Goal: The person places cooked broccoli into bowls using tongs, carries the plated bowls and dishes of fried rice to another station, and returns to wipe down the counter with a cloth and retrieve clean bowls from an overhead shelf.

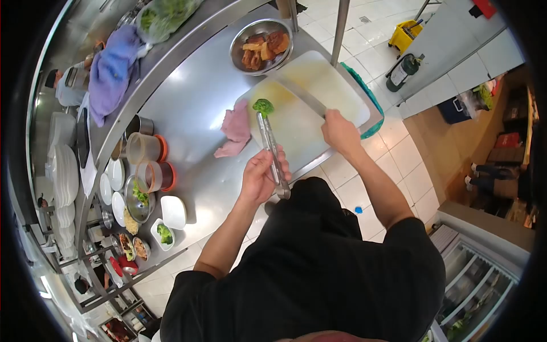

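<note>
My left hand (pixel 265 172) is closed around metal tongs (pixel 268 135), whose tips pinch a green broccoli floret (pixel 263 106) above the left part of the white cutting board (pixel 327 74). In my right hand (pixel 341 134) is the handle of a knife (pixel 305 97). Its long blade points away and to the left over the board. Beside the board's left edge lies a crumpled pink cloth (pixel 235 126). Behind the board stands a metal bowl (pixel 234 52) with browned pieces of meat (pixel 265 48) in it.
On the left of the steel table (pixel 191 97) are plastic tubs (pixel 142 149), a white dish (pixel 154 231) with broccoli, and several small bowls. A purple cloth (pixel 111 74) hangs from the shelf above. A green cloth (pixel 370 94) edges the board's right side.
</note>
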`<state>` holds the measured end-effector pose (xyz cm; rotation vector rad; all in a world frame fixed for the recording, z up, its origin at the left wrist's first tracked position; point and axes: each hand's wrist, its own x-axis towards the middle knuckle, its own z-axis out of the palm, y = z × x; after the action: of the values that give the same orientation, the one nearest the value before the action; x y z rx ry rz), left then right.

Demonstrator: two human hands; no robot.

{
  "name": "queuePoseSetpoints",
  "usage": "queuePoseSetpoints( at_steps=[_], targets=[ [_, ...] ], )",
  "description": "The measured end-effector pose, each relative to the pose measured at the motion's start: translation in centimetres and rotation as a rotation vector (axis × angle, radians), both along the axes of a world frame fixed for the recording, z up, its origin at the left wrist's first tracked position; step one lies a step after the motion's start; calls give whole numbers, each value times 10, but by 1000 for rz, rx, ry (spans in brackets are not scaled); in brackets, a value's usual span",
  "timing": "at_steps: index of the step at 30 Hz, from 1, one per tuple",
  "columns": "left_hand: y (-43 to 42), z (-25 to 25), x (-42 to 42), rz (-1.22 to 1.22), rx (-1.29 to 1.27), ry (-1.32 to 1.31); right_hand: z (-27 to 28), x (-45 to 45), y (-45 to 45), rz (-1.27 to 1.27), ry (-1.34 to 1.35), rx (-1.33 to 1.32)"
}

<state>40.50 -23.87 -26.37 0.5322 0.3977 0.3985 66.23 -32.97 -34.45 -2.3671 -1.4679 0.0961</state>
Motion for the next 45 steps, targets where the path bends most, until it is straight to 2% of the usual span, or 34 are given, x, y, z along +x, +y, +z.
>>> queuePoseSetpoints(
  at_steps=[2, 4, 6, 8, 12, 21, 36, 43, 45],
  targets=[
    [-7, 4, 26, 6, 48, 63, 26, 5, -34, -123, 145, 273],
    [-16, 6, 52, 16, 117, 190, 39, 18, -52, -108, 125, 343],
    [-21, 0, 80, -4, 142, 211, 52, 31, -60, -114, 104, 412],
    [-27, -3, 108, -28, 170, 233, 66, 36, -55, 17, 24, 492],
    [-39, 2, 166, -21, 212, 262, 64, 67, -56, -7, 19, 413],
    [-56, 9, 252, -91, 249, 312, 47, 127, -78, -185, -44, 418],
    [-50, -5, 287, -136, 227, 383, 27, 163, -87, -235, 135, 357],
    [-44, -15, 295, -189, 262, 438, -11, 177, -104, -279, 250, 335],
    [-41, -21, 296, -206, 262, 445, -16, 181, -109, -291, 249, 236]
  ],
)
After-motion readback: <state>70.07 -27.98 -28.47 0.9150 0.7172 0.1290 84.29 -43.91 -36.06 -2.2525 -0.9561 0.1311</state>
